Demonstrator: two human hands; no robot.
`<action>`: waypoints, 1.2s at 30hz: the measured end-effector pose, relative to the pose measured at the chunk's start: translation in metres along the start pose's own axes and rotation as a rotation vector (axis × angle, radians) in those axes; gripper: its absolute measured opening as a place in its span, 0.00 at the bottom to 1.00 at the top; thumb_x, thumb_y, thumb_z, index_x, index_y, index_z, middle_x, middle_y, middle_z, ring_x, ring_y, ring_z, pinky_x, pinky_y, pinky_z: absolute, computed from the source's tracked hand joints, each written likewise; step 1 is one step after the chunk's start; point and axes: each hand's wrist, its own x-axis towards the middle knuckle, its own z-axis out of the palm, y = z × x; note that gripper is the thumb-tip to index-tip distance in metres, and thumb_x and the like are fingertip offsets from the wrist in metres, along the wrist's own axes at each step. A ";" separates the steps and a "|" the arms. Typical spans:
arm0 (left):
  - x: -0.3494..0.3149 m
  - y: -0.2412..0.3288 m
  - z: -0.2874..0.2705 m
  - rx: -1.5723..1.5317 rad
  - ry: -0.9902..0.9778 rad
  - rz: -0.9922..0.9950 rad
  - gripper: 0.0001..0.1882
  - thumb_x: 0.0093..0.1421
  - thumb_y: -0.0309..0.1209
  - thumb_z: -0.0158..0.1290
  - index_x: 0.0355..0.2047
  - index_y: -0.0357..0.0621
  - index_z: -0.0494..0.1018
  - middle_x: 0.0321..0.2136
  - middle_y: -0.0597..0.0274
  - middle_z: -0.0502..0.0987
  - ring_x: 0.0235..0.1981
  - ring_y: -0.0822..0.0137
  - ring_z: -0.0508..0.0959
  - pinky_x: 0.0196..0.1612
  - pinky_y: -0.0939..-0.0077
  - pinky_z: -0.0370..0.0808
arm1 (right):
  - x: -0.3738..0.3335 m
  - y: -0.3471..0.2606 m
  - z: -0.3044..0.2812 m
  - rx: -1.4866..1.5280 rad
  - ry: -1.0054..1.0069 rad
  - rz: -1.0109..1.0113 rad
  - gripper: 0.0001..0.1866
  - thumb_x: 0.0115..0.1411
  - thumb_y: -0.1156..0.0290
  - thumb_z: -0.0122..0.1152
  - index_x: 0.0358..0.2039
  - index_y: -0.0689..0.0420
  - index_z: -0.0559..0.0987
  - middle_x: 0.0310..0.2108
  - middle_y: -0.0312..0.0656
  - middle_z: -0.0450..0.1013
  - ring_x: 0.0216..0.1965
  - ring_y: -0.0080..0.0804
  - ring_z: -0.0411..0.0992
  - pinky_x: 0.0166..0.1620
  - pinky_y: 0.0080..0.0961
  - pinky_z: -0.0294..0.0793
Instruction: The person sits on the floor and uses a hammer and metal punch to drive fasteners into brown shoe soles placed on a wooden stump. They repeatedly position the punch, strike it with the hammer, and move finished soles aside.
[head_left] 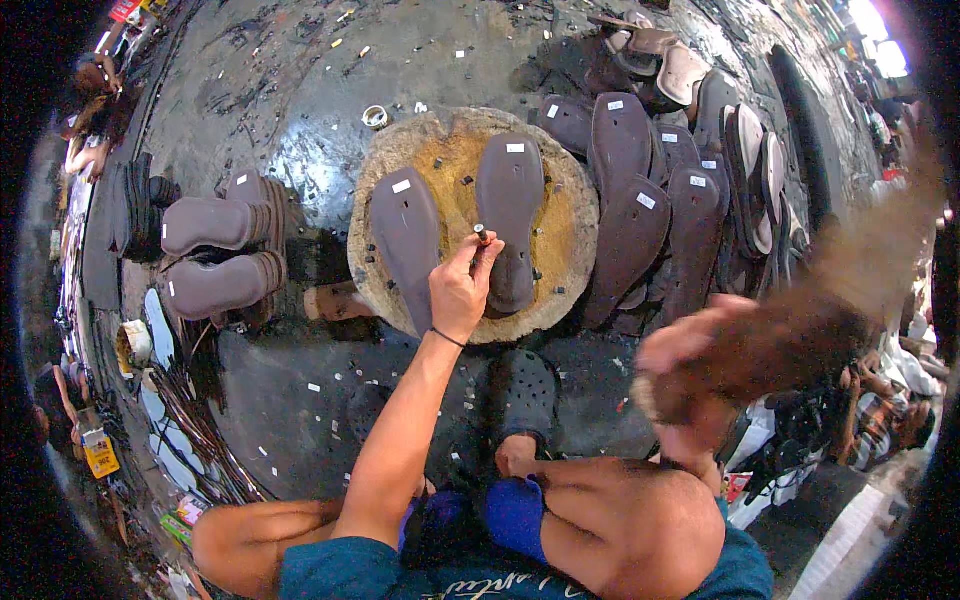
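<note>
My left hand (462,292) pinches a small hole punch (481,233), holding it upright over the middle of a brown shoe sole (512,165). That sole lies on a round wooden block (375,275). A second brown sole (405,225) rests to its left, partly behind my wrist. Both soles carry a small white sticker and show small holes. My right hand (685,365) is wrapped round a brown wooden mallet (790,335), raised at the right and smeared by motion. The punch's lower tip is hidden by my fingers.
Stacked brown soles (215,225) stand left of the block. More soles (630,230) lie spread close on its right, with pale-edged ones behind. A tape roll (374,117) sits beyond the block. Dark strips (195,430) lie at the lower left. Small scraps dot the dark floor (290,130).
</note>
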 end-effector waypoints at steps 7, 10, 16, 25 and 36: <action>-0.014 -0.039 -0.016 0.275 -0.122 0.219 0.07 0.60 0.29 0.60 0.39 0.43 0.80 0.31 0.51 0.82 0.33 0.51 0.82 0.33 0.62 0.78 | -0.049 0.092 -0.058 -0.317 -0.349 0.964 0.21 0.57 0.66 0.66 0.46 0.63 0.73 0.28 0.36 0.74 0.28 0.25 0.74 0.33 0.26 0.76; -0.017 -0.015 -0.013 0.164 -0.107 0.190 0.05 0.61 0.29 0.58 0.35 0.42 0.77 0.31 0.49 0.81 0.32 0.47 0.81 0.33 0.61 0.78 | -0.075 0.120 -0.054 -0.146 -0.183 0.965 0.20 0.60 0.62 0.63 0.46 0.62 0.72 0.28 0.40 0.75 0.28 0.28 0.75 0.32 0.26 0.77; 0.016 -0.014 -0.028 -0.586 0.099 -0.472 0.17 0.70 0.40 0.51 0.35 0.36 0.70 0.33 0.60 0.78 0.32 0.71 0.80 0.33 0.74 0.84 | -0.069 0.143 -0.059 -0.065 -0.045 1.055 0.16 0.62 0.63 0.62 0.44 0.60 0.73 0.34 0.40 0.76 0.32 0.32 0.78 0.33 0.30 0.79; -0.096 0.042 -0.063 -0.342 -0.013 -0.400 0.10 0.65 0.31 0.59 0.39 0.34 0.79 0.37 0.61 0.83 0.39 0.74 0.79 0.44 0.78 0.78 | -0.066 0.152 0.000 -0.053 0.003 0.952 0.23 0.62 0.63 0.63 0.53 0.63 0.71 0.41 0.42 0.76 0.42 0.29 0.75 0.43 0.29 0.77; -0.026 -0.035 -0.083 -0.368 0.139 -0.388 0.11 0.66 0.34 0.58 0.38 0.37 0.78 0.32 0.64 0.82 0.34 0.75 0.80 0.36 0.80 0.77 | -0.073 0.120 -0.007 -0.389 -0.067 0.693 0.17 0.59 0.71 0.65 0.45 0.62 0.72 0.34 0.38 0.76 0.34 0.26 0.77 0.40 0.25 0.79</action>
